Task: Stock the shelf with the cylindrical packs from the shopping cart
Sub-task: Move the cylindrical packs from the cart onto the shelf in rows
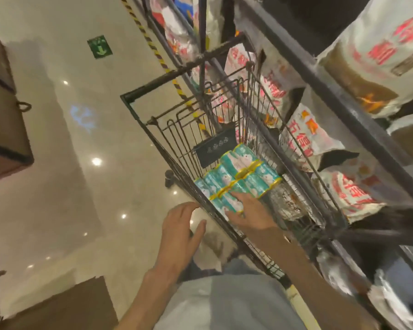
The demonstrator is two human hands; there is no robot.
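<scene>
Nearest to me, my left hand (180, 231) hangs outside the near left rim of the cart (153, 136), over the pale floor (58, 163). Its fingers (198, 231) are spread and relaxed, grasping nothing, and I cannot see them touching the wire.

My right hand (250, 214) reaches over that same rim into the cart. Its fingers (238, 195) lie on the closest of the packs (238, 179), and the thumb sits against that pack's near end. The picture is smeared here, so it looks like a loose hold closing round the pack, but I cannot tell for sure.

The packs are teal cylinders with yellow ends. They lie on their sides in two rows along the left side of the cart, touching one another. A clear crumpled wrapper (287, 206) lies just beside them at the near right corner of the cart. A dark panel (215, 150) stands just beyond them.

The cart stands close against the shelf (338, 96) on my right. White bags (305, 139) with red print fill the shelf. Farther off, a striped line (153, 47) and a green sign (99, 46) mark the floor.
</scene>
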